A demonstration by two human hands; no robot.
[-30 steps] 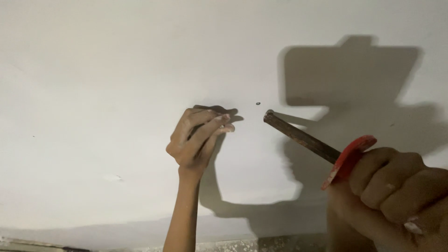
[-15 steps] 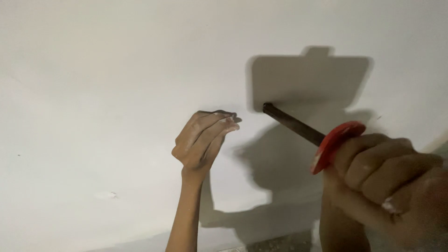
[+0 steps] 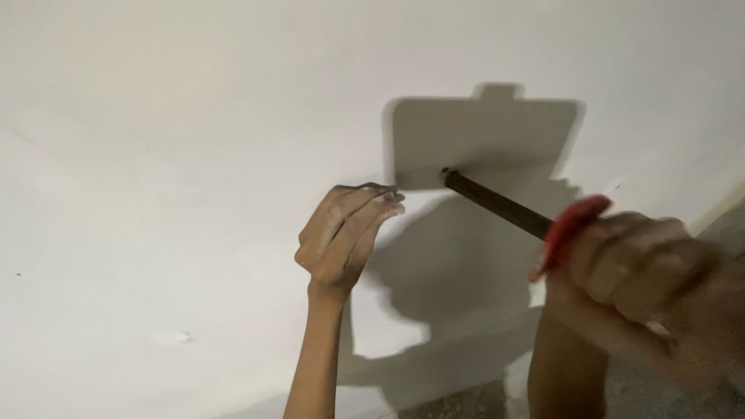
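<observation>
While its fingertips (image 3: 388, 203) press together, pinching something too small to identify against the white plaster surface (image 3: 171, 140), the left hand (image 3: 341, 240) reaches up on a bare forearm. To its right, the right hand (image 3: 628, 279), blurred, has all its fingers wrapped tight round a red-handled tool (image 3: 512, 211). That tool's dark metal shaft slants up-left, and its tip touches the white surface just beside the left fingertips. Hard shadows of both hands fall across the surface.
</observation>
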